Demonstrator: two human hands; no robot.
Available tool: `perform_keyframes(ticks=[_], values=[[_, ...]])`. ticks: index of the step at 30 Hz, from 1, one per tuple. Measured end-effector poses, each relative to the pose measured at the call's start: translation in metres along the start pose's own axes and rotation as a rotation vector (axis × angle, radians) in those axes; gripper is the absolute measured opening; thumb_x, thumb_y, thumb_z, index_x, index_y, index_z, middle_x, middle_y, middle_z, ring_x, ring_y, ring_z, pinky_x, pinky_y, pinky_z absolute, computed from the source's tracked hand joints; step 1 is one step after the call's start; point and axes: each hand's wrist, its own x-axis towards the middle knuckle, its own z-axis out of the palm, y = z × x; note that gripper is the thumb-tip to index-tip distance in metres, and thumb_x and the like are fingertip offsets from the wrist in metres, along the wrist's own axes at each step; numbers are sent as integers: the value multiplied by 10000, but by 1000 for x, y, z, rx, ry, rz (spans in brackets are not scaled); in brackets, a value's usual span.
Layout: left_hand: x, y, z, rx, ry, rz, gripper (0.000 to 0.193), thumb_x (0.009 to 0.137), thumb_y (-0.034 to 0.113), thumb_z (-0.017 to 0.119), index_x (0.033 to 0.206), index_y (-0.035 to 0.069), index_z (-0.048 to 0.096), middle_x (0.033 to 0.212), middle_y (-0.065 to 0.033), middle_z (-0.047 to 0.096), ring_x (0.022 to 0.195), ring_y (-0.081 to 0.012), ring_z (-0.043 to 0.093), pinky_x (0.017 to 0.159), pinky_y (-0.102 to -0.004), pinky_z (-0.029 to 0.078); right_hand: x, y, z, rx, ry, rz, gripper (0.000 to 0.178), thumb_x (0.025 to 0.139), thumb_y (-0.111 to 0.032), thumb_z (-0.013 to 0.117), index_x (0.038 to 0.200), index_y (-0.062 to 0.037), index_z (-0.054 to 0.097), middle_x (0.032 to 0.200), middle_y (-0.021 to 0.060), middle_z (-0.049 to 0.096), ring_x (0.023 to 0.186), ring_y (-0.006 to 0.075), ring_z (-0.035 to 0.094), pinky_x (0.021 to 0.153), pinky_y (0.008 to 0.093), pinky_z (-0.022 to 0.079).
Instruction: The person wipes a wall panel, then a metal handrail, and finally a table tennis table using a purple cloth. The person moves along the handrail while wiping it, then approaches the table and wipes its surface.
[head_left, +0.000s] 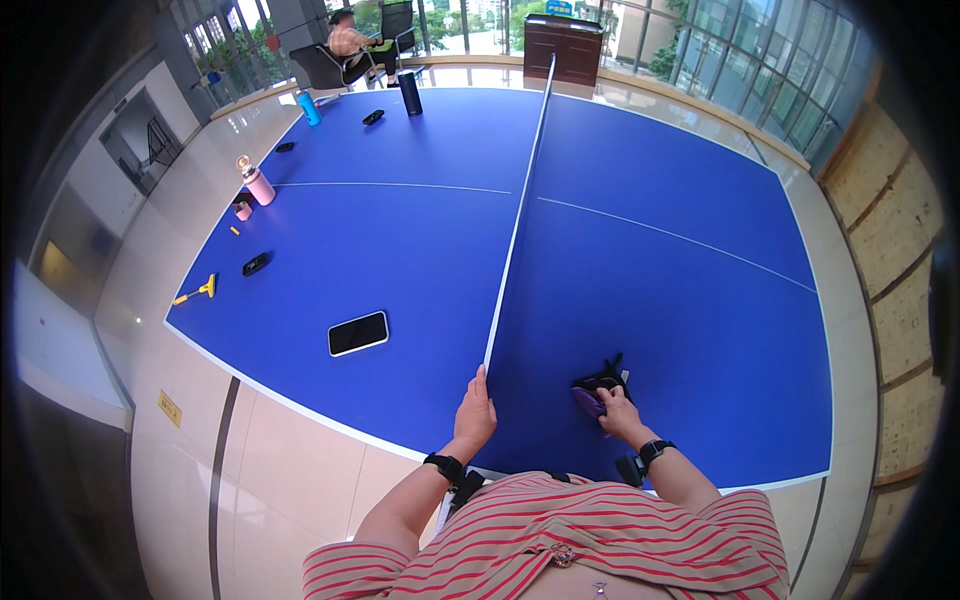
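Observation:
My right hand pinches the near side of a small black and purple item on the blue table-tennis table, right of the net. Dark strap-like ends stick out at its far side, but its exact kind does not show. My left hand is by the near end of the net, fingers stretched out and pointing forward. Its fingertips meet the net's top edge in the picture; whether they press on it I cannot tell. Nothing shows in that hand.
Left of the net lies a phone. Farther left are a black object, a yellow scraper-like tool and a pink bottle. A blue bottle and a dark bottle stand at the far end. Beyond, a person sits.

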Motion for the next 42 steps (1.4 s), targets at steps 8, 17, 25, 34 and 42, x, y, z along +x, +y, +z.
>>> perform_keyframes(ticks=[8, 17, 25, 34, 42], values=[[0, -1, 1, -15, 25, 30, 733, 888, 42, 529, 1520, 38, 159, 1330, -195, 461, 1087, -395, 578, 867, -440, 528, 17, -19, -12, -115, -126, 126, 501, 744, -152, 673, 1207, -114, 488, 1202, 224, 494, 1030, 430, 603, 871, 481, 517], [1, -2, 0, -28, -18, -1, 729, 894, 56, 531, 1520, 33, 158, 1328, -199, 461, 1106, -395, 571, 882, -434, 524, 31, -25, -13, -220, -179, 114, 449, 759, -150, 658, 1169, -65, 495, 1198, 264, 519, 1041, 438, 609, 875, 478, 525], [1, 0, -2, -70, -16, -10, 716, 896, 46, 520, 1518, 45, 166, 1300, -202, 485, 1116, -396, 565, 899, -433, 510, 40, -28, -13, -292, -239, 123, 430, 785, -165, 638, 1176, -48, 504, 1196, 264, 534, 1045, 425, 622, 867, 457, 538], [2, -3, 0, -82, -8, 12, 722, 888, 43, 528, 1515, 34, 169, 1280, -204, 489, 1102, -396, 568, 880, -435, 517, 43, -31, -14, -296, -265, 142, 456, 783, -177, 654, 1197, -47, 512, 1205, 248, 540, 1067, 405, 616, 878, 448, 534], [2, -6, 3, -79, 16, 51, 739, 878, 39, 530, 1516, 30, 158, 1273, -209, 484, 1086, -407, 571, 862, -440, 525, 47, -28, -11, -277, -269, 157, 443, 754, -182, 663, 1148, -48, 512, 1184, 264, 554, 1069, 412, 614, 885, 460, 527]])
